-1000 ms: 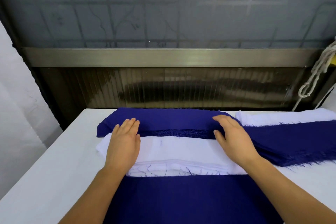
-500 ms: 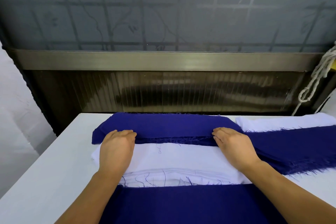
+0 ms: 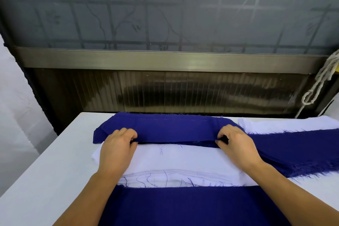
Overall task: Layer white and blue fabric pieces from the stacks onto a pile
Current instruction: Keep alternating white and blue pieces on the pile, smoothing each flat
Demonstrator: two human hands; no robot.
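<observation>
head view: only cam, looks down over my forearms at the counter (image 3: 45,170).
blue piece: top blue fabric piece (image 3: 165,130) lies across the far side of the counter, near its back edge, on a blue stack whose layered edge shows just under it.
my left hand (image 3: 117,149): fingers curled, clamped on the near edge of the blue piece at its left end; heel rests on the white stack (image 3: 176,161).
my right hand (image 3: 236,145): same, fingers pinched shut on the near edge twd its right end.
white stack: mid-counter, betw the blue stack and the pile; loose blue threads on it.
pile: blue top layer (image 3: 192,205) at the near edge of the counter, betw my arms.
other cloth: more blue (image 3: 297,148) + white (image 3: 286,124) run off twd the right edge.
handling, my guess: light, limp woven cloth, no stiffness, will sag betw the 2 grips; raw frayed edges shed thread + may cling to the layer below.
where to hold: near edge, hands wide apart as now, so it stays taut + flat; pinch 1 layer only, check no 2nd ply comes w/ it.
risk, my guess: drags a fold or skews when laid on the pile.
</observation>
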